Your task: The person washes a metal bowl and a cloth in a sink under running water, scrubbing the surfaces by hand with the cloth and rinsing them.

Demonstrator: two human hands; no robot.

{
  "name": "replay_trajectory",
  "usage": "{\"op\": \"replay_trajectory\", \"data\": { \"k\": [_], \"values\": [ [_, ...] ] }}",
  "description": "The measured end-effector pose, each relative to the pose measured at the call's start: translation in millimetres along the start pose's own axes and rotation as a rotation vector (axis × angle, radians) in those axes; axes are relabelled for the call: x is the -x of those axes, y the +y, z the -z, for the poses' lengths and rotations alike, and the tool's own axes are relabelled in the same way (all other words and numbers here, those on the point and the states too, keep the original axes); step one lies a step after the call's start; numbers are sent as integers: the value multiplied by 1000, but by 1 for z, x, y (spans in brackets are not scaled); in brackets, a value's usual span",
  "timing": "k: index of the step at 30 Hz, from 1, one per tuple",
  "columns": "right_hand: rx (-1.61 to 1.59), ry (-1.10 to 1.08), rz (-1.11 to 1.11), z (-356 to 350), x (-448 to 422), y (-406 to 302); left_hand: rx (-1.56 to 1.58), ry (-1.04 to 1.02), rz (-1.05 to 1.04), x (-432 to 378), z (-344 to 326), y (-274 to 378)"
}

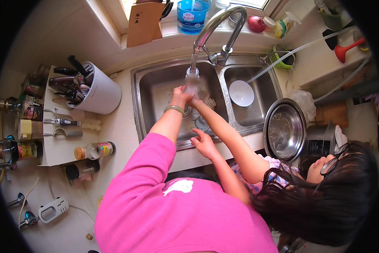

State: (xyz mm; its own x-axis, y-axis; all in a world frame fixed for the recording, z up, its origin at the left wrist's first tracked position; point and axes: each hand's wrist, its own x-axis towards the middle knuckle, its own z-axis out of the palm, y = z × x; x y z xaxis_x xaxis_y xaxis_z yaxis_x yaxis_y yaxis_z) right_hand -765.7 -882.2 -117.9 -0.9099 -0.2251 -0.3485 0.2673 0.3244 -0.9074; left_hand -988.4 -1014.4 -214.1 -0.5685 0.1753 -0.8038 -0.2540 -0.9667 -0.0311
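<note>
My left hand [178, 95], with a pale bangle on its wrist, is under the running water of the chrome faucet [193, 60]. It meets the hand [192, 100] of another person, who leans in from the right; water hides its fingers, so its grip is unclear. That person's other hand [204, 144] hovers near the sink's front edge, fingers spread. My right hand is out of view. Below the water, a wet cloth [208, 100] and a clear item [202, 123] lie in the larger basin of the steel sink [154, 95], near the drain.
A white bowl [241, 93] sits in the smaller basin. Stacked metal bowls [286, 131] stand right of the sink. On the left are a knife holder [104, 88] and a seasoning jar [96, 151]. Detergent [192, 20] and a red onion [256, 24] are on the sill.
</note>
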Motion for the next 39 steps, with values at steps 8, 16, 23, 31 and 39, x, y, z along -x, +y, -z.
{"op": "replay_trajectory", "data": {
  "k": [8, 16, 23, 31, 39],
  "values": [
    [177, 55, 77, 5, -4, -6, -234, -79, -95, 30, -13, 3],
    [383, 55, 501, -18, -11, -85, -149, -45, -57, 25, 20, 54],
    [202, 366, 126, 13, -63, 1, -250, -14, -32, 34, 26, 37],
    [14, 187, 91, -2, -42, 4, -254, -28, -16, 48, 35, 35],
    [55, 100, 45, -1, -33, 9, -275, -36, -27, 43, 44, 16]
  ]
}}
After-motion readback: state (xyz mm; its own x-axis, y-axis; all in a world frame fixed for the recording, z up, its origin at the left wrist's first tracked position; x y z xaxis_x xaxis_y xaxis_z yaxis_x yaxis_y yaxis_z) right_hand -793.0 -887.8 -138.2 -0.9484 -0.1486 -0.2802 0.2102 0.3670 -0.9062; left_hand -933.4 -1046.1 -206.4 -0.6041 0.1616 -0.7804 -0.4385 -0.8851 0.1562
